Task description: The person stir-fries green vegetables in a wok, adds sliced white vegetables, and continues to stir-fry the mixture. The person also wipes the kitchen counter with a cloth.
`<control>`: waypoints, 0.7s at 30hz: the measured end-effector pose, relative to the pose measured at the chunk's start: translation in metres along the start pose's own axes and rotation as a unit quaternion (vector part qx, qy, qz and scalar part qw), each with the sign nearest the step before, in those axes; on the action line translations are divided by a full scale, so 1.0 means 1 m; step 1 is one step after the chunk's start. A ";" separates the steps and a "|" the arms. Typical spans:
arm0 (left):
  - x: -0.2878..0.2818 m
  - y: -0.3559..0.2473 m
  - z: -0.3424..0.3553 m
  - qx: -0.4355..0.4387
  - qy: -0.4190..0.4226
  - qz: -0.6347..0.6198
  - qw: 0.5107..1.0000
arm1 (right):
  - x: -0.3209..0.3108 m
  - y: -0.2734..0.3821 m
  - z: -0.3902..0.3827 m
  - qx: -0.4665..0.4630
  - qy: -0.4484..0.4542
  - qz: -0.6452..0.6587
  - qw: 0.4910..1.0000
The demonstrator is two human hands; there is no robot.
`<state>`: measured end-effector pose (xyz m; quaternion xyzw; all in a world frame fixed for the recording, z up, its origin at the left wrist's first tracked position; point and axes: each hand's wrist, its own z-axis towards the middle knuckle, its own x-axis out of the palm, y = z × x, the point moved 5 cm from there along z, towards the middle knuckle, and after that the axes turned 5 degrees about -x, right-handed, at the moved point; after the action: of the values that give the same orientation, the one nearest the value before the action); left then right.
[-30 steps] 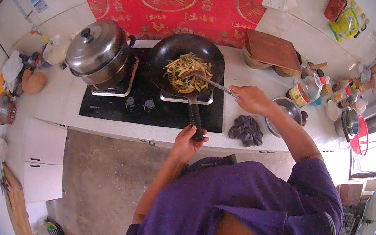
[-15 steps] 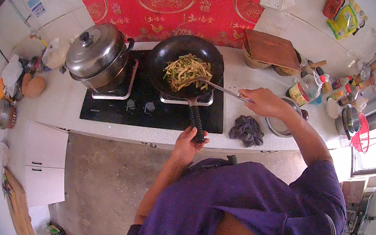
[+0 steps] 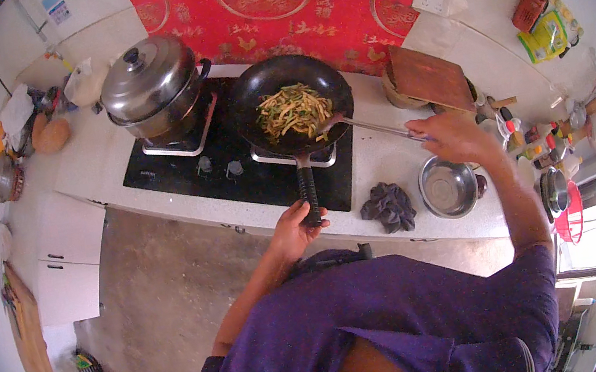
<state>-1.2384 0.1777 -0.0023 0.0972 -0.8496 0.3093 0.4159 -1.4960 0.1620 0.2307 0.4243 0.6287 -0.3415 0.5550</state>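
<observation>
A dark wok [image 3: 253, 89] rests on the right burner of the black gas stove [image 3: 180, 171]. Inside it lies a heap of cut food [image 3: 293, 110], pale strips mixed with green pieces. Wrapped round the end of the wok's black handle is my left hand [image 3: 295, 231]. My right hand [image 3: 452, 136] grips the far end of a long metal spatula [image 3: 382, 128], to the right of the wok. The spatula's blade dips into the wok at the right edge of the food.
A lidded steel steamer pot [image 3: 150, 81] occupies the left burner. Right of the stove are a crumpled dark cloth [image 3: 388, 207], a steel bowl [image 3: 449, 186] and a brown wooden board [image 3: 430, 78]. Bottles [image 3: 537, 135] crowd the right side. A red decorated panel [image 3: 273, 16] stands behind.
My right hand has moved right and slightly up, drawing the spatula blade from the food toward the wok's right side. The steel bowl is now more exposed. My left hand keeps hold of the handle.
</observation>
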 end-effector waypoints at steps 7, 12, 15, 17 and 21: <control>0.007 -0.004 -0.006 0.000 0.000 0.008 1.000 | 0.009 -0.011 0.031 0.012 0.071 -0.041 0.997; 0.001 -0.001 -0.001 0.005 0.001 0.014 1.000 | 0.016 -0.006 0.059 -0.023 0.079 -0.036 0.996; 0.006 -0.002 -0.004 0.006 0.000 0.011 1.000 | -0.016 0.005 0.041 -0.037 0.105 -0.041 0.993; 0.005 -0.004 -0.008 0.010 -0.011 0.013 1.000 | -0.024 0.016 0.042 -0.032 0.151 -0.066 0.986; 0.005 -0.002 -0.004 0.007 0.004 0.014 1.000 | 0.006 0.020 0.063 -0.006 0.156 -0.065 0.986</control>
<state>-1.2379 0.1794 0.0044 0.0866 -0.8470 0.3217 0.4142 -1.4521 0.1140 0.2156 0.4273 0.7361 -0.3022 0.4292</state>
